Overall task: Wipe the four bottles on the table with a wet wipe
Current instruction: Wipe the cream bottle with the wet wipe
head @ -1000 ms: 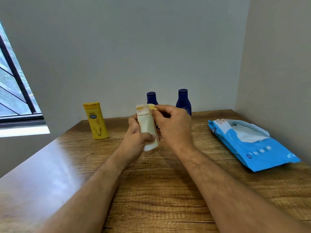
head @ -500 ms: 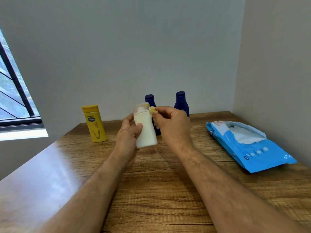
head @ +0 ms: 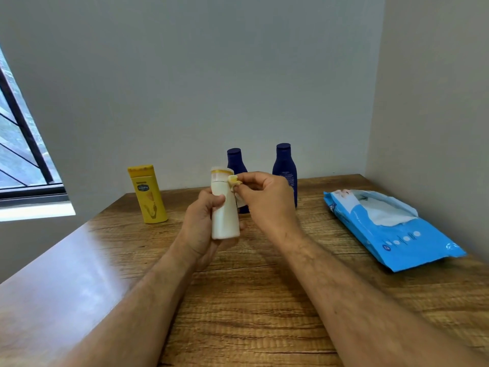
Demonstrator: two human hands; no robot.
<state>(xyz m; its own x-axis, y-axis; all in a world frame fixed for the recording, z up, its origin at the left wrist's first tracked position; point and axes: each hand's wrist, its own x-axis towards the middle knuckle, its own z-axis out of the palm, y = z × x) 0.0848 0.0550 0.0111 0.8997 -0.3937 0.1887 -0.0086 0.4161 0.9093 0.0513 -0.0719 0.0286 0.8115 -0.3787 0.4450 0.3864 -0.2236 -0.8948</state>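
Observation:
My left hand (head: pixel 202 221) grips a cream-white bottle (head: pixel 224 210) upright above the wooden table (head: pixel 264 300). My right hand (head: pixel 267 205) pinches a small stained wet wipe (head: pixel 235 181) against the bottle's cap, just under its yellow rim. A yellow bottle (head: pixel 148 194) stands at the back left. Two dark blue bottles stand at the back: one (head: pixel 235 161) partly hidden behind the held bottle, the other (head: pixel 285 168) to its right behind my right hand.
An open blue wet wipe pack (head: pixel 391 231) lies at the right by the side wall, a white wipe showing in its opening. A window (head: pixel 18 144) is at the left. Walls close off the table's back and right.
The white bottle has been turned upright and its broad side now faces me. My left hand's grip shifted lower on it. The right hand stays at the cap with the wipe.

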